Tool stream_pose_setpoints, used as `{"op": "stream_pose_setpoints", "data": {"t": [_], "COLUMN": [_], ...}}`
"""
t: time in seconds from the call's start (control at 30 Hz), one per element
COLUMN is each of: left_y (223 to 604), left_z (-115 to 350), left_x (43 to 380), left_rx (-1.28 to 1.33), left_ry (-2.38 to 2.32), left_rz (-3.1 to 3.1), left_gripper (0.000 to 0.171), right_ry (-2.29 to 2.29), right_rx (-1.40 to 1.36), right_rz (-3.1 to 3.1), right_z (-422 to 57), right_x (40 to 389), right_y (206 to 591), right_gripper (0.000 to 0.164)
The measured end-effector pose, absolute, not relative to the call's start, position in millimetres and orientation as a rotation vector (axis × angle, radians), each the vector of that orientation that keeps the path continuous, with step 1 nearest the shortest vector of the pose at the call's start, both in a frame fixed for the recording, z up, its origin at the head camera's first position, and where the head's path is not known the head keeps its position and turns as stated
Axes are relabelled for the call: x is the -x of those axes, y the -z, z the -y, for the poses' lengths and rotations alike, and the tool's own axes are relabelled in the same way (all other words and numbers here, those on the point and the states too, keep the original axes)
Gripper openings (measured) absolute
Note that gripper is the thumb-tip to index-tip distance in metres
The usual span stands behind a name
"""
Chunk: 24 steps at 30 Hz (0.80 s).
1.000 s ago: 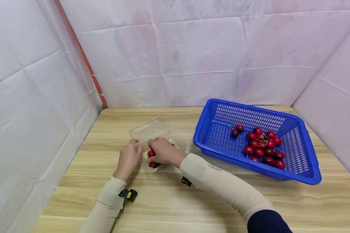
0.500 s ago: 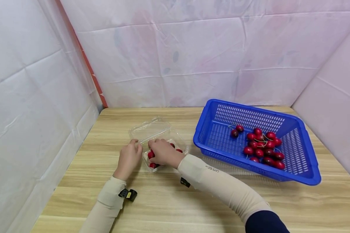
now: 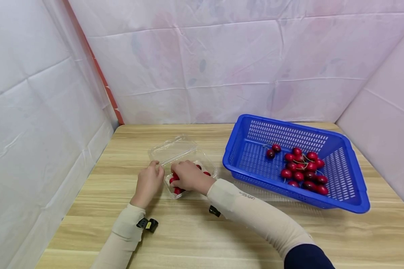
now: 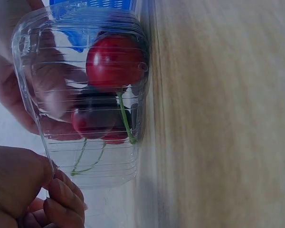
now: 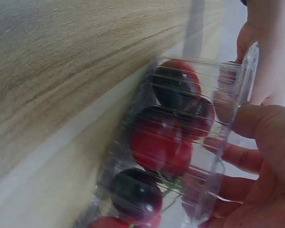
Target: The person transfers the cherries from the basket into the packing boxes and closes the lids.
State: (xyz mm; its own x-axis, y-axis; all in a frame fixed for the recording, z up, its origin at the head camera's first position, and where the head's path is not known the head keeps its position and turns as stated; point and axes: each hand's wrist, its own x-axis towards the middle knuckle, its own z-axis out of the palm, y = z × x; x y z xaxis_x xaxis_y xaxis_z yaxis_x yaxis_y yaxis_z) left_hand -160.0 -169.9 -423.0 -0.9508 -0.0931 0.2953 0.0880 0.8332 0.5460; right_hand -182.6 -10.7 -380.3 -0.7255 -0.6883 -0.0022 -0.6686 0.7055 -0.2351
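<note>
On my head feed, the step in hand looks to be settling cherries [image 3: 173, 180] into a clear plastic clamshell [image 3: 207, 164], whose lid [image 3: 171, 148] lies folded back on the wooden table [image 3: 188, 231]. The left hand [image 3: 149, 185] is at the box's left edge, and the right hand [image 3: 190, 175] reaches over it from the right, with red fruit showing just beside and below its fingers. The blue plastic basket [image 3: 272, 183] sits to the right with more loose cherries [image 3: 299, 176] inside. From the left wrist I see the thumb and curled fingers pinching the clamshell's rim; a bright red cherry [image 4: 114, 61] and a darker one [image 4: 95, 114] lie behind the ribbed wall, beyond that grip, with the right hand's fingers close by them. On the right wrist feed the fingers are parted and dip past the rim, alongside a dark cherry [image 5: 175, 85] and its neighbours; plastic glare hides the tips, so I cannot tell whether they pinch one. I judge the next move calls for keeping the rim steady, nudging the fruit level gently, then lifting the right hand clear without snagging stems.
</note>
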Motion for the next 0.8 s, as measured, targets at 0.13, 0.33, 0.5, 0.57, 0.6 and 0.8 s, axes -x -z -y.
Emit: {"op": "stream_pose_setpoints", "data": {"t": [0.13, 0.33, 0.5, 0.57, 0.6, 0.8], "left_y": [423, 423, 422, 421, 420, 420], "left_z": [170, 169, 167, 167, 167, 167], "left_x": [160, 160, 160, 160, 160, 159], "left_rx": [-0.008, -0.008, -0.002, -0.003, -0.005, -0.033], "left_ry": [0.825, 0.831, 0.857, 0.868, 0.871, 0.885], "left_rz": [2.704, 2.715, 2.723, 2.730, 2.734, 2.758], "left_gripper": [0.031, 0.031, 0.032, 0.033, 0.033, 0.034], "right_ry": [0.437, 0.652, 0.822, 0.882, 0.913, 1.077], "right_rx": [1.172, 1.134, 1.114, 1.098, 1.085, 1.039], "right_rz": [-2.863, -2.882, -2.927, -2.933, -2.929, -2.949], "right_z": [6, -11, -36, -47, -52, -79], "right_x": [181, 174, 167, 164, 163, 162], "right_y": [373, 353, 338, 331, 328, 305], "right_gripper": [0.022, 0.008, 0.007, 0.007, 0.007, 0.008]}}
